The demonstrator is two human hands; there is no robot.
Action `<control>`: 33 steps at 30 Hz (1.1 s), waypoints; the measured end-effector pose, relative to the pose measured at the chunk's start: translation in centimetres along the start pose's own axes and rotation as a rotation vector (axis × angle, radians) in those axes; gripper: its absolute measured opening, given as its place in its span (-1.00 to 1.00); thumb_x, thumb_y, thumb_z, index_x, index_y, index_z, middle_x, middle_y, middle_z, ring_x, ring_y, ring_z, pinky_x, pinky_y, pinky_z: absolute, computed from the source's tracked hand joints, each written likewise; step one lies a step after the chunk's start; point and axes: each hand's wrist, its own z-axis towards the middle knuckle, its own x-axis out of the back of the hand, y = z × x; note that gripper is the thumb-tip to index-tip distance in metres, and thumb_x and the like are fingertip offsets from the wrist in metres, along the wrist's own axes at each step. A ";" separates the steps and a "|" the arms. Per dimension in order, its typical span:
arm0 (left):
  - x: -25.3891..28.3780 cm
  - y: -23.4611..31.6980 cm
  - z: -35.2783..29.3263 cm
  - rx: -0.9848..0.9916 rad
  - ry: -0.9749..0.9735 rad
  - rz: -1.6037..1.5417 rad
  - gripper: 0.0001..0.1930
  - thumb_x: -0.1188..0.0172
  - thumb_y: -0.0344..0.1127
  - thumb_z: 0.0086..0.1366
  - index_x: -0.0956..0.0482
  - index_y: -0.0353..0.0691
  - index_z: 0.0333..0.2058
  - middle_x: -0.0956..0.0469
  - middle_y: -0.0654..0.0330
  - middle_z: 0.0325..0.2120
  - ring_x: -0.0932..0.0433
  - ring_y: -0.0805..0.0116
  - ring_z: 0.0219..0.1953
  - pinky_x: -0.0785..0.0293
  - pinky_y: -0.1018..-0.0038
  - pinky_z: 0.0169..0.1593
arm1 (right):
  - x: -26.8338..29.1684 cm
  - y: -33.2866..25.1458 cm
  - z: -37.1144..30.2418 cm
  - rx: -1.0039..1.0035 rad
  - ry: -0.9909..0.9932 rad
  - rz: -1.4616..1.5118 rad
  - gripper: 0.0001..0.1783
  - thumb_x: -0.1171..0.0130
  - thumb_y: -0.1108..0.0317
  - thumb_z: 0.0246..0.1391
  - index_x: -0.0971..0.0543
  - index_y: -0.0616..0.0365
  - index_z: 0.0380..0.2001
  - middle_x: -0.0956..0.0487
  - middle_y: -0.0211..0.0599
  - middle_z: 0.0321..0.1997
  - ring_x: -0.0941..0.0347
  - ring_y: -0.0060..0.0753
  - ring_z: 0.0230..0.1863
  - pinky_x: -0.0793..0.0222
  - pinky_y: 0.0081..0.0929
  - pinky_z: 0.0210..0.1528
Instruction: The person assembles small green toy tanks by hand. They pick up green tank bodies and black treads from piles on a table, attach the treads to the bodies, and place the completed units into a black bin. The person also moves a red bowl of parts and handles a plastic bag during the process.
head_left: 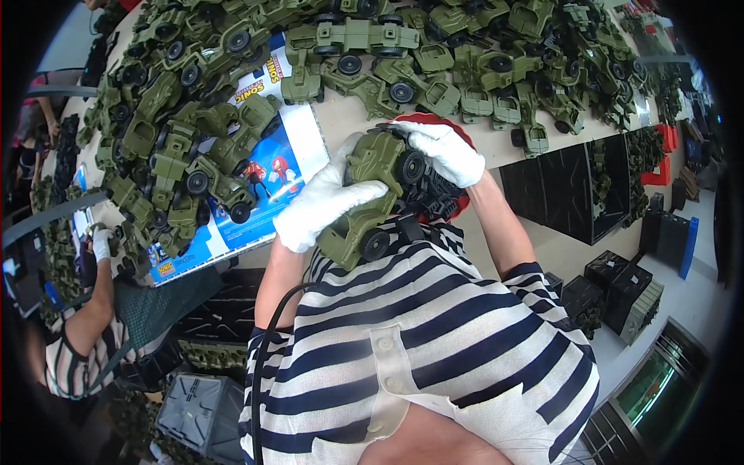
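Observation:
An olive-green toy jeep [364,194] with black wheels is held tilted in front of my chest. My left hand [322,205], in a white glove, is closed around its side, the thumb lying across the body. My right hand [446,151], also gloved in white, is bent over the jeep's far end beside a black wheel [410,166]. Its fingertips are closed near a small dark piece there; what they pinch is too hidden to name. Beneath the right hand and jeep is a red basin [463,203] containing black plastic parts [438,194].
Many green toy jeeps [368,37] crowd the far and left table. A blue printed sheet [256,194] lies under some. Black crates [562,190] stand to the right, with a grey crate [200,415] at lower left. Another person's gloved hand [101,242] works at far left.

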 end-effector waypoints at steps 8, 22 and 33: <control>-0.2 -2.1 0.2 -0.012 0.129 -0.024 -0.13 -0.41 -0.40 0.11 -0.10 -0.35 0.33 -0.44 0.05 0.13 -0.42 0.33 0.15 -0.36 0.42 0.22 | 1.0 0.2 0.7 0.139 -0.026 -0.343 -0.56 0.04 0.20 0.36 -0.50 0.27 0.14 -0.54 -0.21 0.15 -0.43 -0.37 0.14 -0.25 -0.43 0.26; -0.7 -5.7 2.4 -0.649 0.462 0.153 -0.27 -0.30 0.00 0.22 -0.29 -0.35 0.21 -0.43 0.03 0.11 -0.40 0.20 0.17 -0.27 0.31 0.27 | -5.3 1.3 2.9 0.506 0.190 -0.405 -0.36 0.17 -0.10 0.35 -0.44 0.31 0.10 -0.50 -0.10 0.12 -0.43 -0.18 0.14 -0.22 -0.31 0.27; -0.1 -6.4 3.4 -0.714 0.541 0.384 -0.64 -0.07 -0.20 0.27 -0.51 -0.36 -0.09 -0.52 -0.06 -0.21 -0.53 0.02 -0.14 -0.42 0.28 -0.01 | -6.2 3.4 1.7 0.660 0.373 -0.693 -0.62 -0.20 0.43 -0.03 -0.50 0.26 -0.09 -0.56 -0.04 -0.15 -0.51 0.06 -0.12 -0.43 -0.24 -0.02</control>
